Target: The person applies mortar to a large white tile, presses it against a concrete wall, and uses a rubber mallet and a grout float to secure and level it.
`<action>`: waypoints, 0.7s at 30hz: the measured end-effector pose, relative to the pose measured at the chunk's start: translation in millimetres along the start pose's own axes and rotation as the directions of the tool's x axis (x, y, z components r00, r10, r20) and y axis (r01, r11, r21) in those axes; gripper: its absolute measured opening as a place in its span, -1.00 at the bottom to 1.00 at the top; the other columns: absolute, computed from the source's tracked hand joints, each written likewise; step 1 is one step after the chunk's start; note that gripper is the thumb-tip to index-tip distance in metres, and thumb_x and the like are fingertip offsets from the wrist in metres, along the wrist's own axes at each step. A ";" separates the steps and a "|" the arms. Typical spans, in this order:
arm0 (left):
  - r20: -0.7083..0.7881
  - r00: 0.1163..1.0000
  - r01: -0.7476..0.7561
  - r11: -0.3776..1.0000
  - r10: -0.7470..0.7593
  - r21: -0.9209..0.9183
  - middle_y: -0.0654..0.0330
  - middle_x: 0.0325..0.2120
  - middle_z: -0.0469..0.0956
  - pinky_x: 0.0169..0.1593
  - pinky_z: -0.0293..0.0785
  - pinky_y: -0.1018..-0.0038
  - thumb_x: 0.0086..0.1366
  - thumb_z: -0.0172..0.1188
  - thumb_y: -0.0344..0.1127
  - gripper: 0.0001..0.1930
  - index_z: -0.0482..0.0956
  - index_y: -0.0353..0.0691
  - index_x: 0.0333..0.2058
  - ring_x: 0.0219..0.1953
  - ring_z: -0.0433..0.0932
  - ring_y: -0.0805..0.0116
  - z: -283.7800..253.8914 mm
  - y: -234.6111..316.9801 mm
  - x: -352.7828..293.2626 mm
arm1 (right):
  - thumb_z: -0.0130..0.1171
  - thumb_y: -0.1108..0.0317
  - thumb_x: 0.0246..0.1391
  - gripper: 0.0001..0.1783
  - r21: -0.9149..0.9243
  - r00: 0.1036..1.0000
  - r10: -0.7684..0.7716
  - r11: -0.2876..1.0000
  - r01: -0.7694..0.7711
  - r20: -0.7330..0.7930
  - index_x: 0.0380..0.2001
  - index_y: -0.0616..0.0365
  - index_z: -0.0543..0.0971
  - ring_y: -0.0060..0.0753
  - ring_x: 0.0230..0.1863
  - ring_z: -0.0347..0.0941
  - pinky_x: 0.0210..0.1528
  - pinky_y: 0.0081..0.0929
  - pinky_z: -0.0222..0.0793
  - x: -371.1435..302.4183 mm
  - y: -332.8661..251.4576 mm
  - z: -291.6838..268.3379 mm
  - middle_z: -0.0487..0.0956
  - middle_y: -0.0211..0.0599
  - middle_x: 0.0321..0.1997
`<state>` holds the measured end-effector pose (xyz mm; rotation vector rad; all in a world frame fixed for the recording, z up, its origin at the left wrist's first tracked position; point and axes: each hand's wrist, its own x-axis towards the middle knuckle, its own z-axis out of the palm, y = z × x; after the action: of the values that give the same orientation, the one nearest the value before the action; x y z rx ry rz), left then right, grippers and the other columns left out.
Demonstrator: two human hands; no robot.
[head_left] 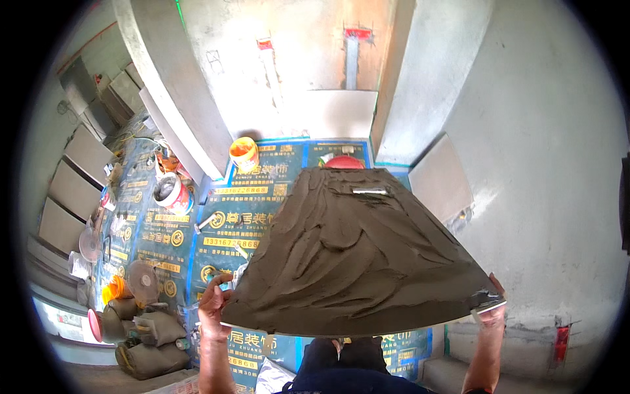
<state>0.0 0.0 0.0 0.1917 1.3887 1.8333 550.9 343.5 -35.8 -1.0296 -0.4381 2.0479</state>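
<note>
A large tile [357, 256] spreads out before me, its upper face coated in thick grey-brown mortar with ridges and smears. My left hand [213, 302] is closed on its near left corner, fingers curled up around the edge. At the near right corner my right hand [493, 305] grips the tile the same way, partly hidden beneath it. A pale bare strip [369, 192] shows through the mortar near the far edge. The tile hangs over the floor, above my legs.
An orange bucket [244, 154] stands by the far wall, and a mortar-smeared bucket [172, 193] at left. A rubber mallet [205, 223] lies on the printed floor sheeting [230, 197]. Tiles lean on the right wall [446, 180] and left [65, 190]. Sacks [154, 351] lie lower left.
</note>
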 end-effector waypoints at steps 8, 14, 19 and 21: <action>0.140 0.979 -0.114 0.962 0.151 -0.246 0.09 -0.42 0.56 -0.32 0.40 0.48 0.26 0.11 0.08 -0.42 0.28 -0.34 0.00 -0.41 0.52 0.35 3.8 15.8 11.8 | -0.12 0.19 0.24 -0.60 -0.040 0.989 -0.092 0.994 0.097 0.116 -0.21 0.30 0.57 -0.16 -0.17 0.56 0.01 -0.24 0.43 -23.0 -6.9 70.6 0.64 -0.13 -0.22; -0.049 0.924 -0.347 0.776 0.379 -0.526 0.07 -0.39 0.54 -0.32 0.47 0.46 0.18 0.08 0.27 -0.27 0.28 -0.36 -0.03 -0.41 0.54 0.29 13.6 2.1 29.9 | -0.13 0.03 0.26 -0.54 -0.028 0.965 -0.159 0.987 0.156 -0.211 -0.40 0.18 0.58 -0.41 -0.70 0.48 -0.85 -0.56 0.28 4.1 -13.1 85.0 0.62 -0.31 -0.55; 0.201 0.869 -0.295 0.798 0.453 -0.525 0.05 -0.30 0.52 -0.30 0.51 0.47 0.17 0.00 0.37 -0.18 0.35 -0.46 -0.08 -0.40 0.52 0.32 43.8 35.7 58.6 | 0.04 0.12 0.21 -0.76 -0.014 0.989 -0.145 0.989 0.146 0.024 -0.32 0.05 0.52 -0.76 -0.72 0.28 -0.80 -0.84 0.10 18.3 -54.7 89.5 0.46 -0.52 -0.58; 0.312 0.698 -0.395 0.710 0.644 -0.583 0.08 -0.14 0.53 0.02 0.43 0.30 0.23 -0.06 0.33 -0.23 0.40 -0.39 -0.01 -0.09 0.49 0.26 6.1 34.3 89.6 | 0.06 0.11 0.19 -0.75 0.025 0.980 -0.085 0.996 0.082 0.181 -0.33 0.06 0.51 -0.78 -0.67 0.30 -0.74 -0.86 0.15 30.3 -72.5 101.1 0.42 -0.55 -0.61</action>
<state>-73.1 62.5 1.8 0.8348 0.4926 2.3244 495.8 416.9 53.6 -0.8028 -0.5476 2.0746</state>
